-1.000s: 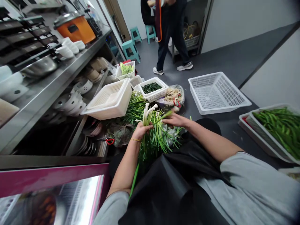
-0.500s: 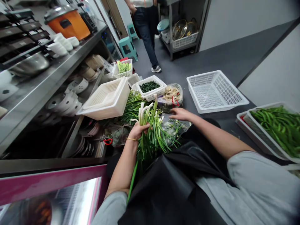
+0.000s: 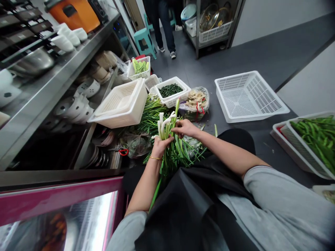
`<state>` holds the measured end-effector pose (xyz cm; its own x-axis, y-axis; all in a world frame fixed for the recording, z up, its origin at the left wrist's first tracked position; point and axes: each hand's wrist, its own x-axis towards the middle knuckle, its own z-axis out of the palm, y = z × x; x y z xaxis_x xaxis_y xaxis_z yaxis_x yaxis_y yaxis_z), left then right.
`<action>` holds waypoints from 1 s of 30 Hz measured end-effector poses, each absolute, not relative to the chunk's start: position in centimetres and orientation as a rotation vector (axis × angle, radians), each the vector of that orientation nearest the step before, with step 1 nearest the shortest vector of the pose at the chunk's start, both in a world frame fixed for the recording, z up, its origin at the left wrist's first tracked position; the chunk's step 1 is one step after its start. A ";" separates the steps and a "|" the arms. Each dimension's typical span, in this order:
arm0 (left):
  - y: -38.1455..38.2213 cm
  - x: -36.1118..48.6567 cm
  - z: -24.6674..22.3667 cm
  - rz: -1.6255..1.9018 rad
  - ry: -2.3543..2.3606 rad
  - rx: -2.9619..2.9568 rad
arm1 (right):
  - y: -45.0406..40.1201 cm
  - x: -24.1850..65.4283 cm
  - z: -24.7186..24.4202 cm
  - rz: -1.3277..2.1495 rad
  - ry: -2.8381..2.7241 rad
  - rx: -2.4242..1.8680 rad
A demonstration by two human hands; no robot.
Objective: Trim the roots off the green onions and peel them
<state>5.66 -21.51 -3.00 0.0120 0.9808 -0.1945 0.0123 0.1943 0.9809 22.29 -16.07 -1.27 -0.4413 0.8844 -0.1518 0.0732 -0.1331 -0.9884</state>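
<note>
A bunch of green onions (image 3: pixel 164 129), white ends up, is clasped in my left hand (image 3: pixel 161 144), its long leaves hanging toward my lap. My right hand (image 3: pixel 184 128) pinches a stalk at the right side of the bunch, fingers closed. More green onions (image 3: pixel 153 113) lie in a pile behind my left hand. Loose leaves and a clear plastic bag (image 3: pixel 192 144) are below my right hand. A bag of pale trimmings (image 3: pixel 196 99) stands just beyond it.
White baskets hold dark green peppers (image 3: pixel 170 90), light green vegetables (image 3: pixel 140 66) and long green peppers (image 3: pixel 318 139). A white basket (image 3: pixel 248 99) sits on the floor at right, cream tubs (image 3: pixel 123 104) at left. Red-handled scissors (image 3: pixel 123 152) lie near a steel shelf (image 3: pixel 52 89). A person (image 3: pixel 164 28) stands behind.
My right hand has moved left from beside the trimmings bag to the bunch and closed on a stalk. The person behind has stepped farther back. The view has shifted slightly.
</note>
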 end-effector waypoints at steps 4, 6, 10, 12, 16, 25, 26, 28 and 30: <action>-21.6 4.4 -2.8 0.949 1.203 1.002 | -17.3 25.3 0.3 1.840 -1.476 -0.874; -21.7 3.5 -2.6 0.936 1.197 0.972 | -17.6 28.0 1.9 1.845 -1.191 -0.735; -21.6 2.6 -3.0 0.962 1.240 0.909 | -17.1 31.4 4.1 1.568 -0.986 -0.678; -21.6 3.0 -3.2 0.960 1.235 0.918 | -16.8 30.3 3.6 1.541 -1.124 -0.824; -21.8 4.5 -2.9 0.931 1.197 0.999 | -17.1 24.8 1.0 1.744 -1.534 -1.069; -23.1 2.4 -0.8 0.800 1.169 1.151 | -18.8 29.2 5.0 1.764 -1.298 -0.984; -23.2 1.9 -1.0 0.819 1.182 1.116 | -18.3 31.4 6.1 1.651 -1.190 -0.957; -23.4 0.9 -1.4 0.870 1.213 1.023 | -17.1 35.8 7.7 1.391 -1.061 -0.922; -23.3 0.3 -1.9 0.909 1.227 0.955 | -15.7 38.9 7.7 1.194 -1.111 -1.005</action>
<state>0.32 -23.28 -1.88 0.1170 0.9352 -0.3341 -0.0475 0.3413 0.9387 38.90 -15.68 7.73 0.0298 0.9937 0.1085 -0.1793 0.1121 -0.9774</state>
